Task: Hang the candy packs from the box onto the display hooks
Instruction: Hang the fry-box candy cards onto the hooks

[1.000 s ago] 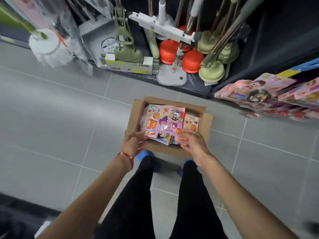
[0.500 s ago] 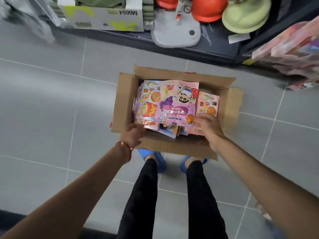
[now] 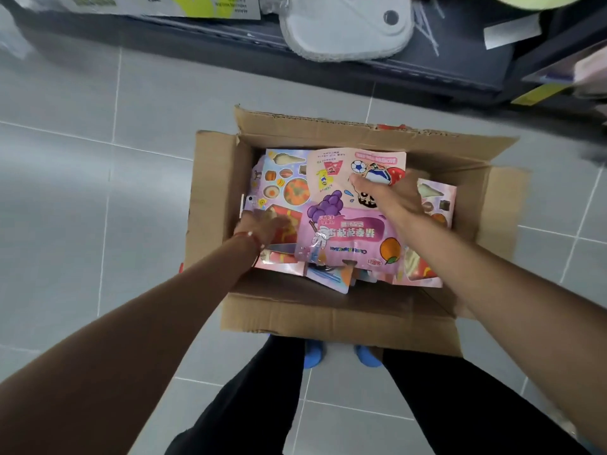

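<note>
Pink candy packs [image 3: 345, 224] (cartoon prints) lie heaped flat in open cardboard box [image 3: 328, 320].

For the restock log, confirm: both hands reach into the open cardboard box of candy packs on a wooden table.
No table: the head view shows the cardboard box on floor tiles. The left hand and right hand do reach in among the candy packs.

Open cardboard box [image 3: 328, 318] on grey floor tiles [image 3: 98, 165] holds candy packs [image 3: 289, 188]. Left hand [image 3: 261, 226] rests on the left-side packs; right hand [image 3: 389, 195] lies flat across the top pack [image 3: 348, 233].
</note>
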A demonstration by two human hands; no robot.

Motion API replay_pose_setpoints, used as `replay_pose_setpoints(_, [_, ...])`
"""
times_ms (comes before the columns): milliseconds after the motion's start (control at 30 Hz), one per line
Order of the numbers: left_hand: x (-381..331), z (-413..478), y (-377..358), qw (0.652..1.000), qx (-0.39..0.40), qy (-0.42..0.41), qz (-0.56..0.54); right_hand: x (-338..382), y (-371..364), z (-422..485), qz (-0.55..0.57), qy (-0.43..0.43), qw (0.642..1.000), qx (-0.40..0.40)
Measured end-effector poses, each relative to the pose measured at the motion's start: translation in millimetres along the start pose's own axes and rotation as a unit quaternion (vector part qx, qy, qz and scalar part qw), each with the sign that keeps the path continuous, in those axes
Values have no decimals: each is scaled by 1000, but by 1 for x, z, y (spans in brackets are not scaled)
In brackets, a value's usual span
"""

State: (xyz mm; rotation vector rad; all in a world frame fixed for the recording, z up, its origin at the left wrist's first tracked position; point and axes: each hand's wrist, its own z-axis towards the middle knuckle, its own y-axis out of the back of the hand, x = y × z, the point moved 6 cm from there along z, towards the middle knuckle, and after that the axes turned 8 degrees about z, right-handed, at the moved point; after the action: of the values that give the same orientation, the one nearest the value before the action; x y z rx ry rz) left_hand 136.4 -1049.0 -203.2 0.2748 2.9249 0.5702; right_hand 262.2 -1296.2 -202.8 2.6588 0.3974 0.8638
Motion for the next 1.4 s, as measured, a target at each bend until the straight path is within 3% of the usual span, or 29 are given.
replay_pose_setpoints(233, [6, 23, -10, 995, -33, -6, 94, -12, 5, 4, 29, -6, 998, -48])
replay_pose_setpoints(433, [8, 9, -13, 991, -102, 21, 80, -23, 30, -10, 67, -34, 992, -99])
replay_pose_setpoints(533, [10, 7, -23, 996, -76, 16, 36, -36, 48, -14, 87, -63, 987, -119])
replay_pose_setpoints(633, [15, 5, -22, 998, -64, 3, -9, -46, 60, -16, 87, -77, 989, -96])
replay_pose_setpoints(733, [16, 1, -14, 994, -105, -11, 17, -42, 71, -19, 49, -50, 993, -97])
replay_pose_setpoints(900, [14, -11, -3, 986, -136, -68, -64, -37, 79, -15, -104, -7, 993, -56])
replay_pose_setpoints(1033, [17, -22, 3, 977, -106, -79, -165, -37, 78, -21, -174, -49, 983, -15])
replay_pose_setpoints(1200, [26, -36, 3, 978, -71, -53, -187, -37, 67, -34, -209, -60, 970, 110])
replay_pose_setpoints(1400, [25, -41, 3, 982, -43, -81, -165, -46, 67, -41, -172, -51, 970, 162])
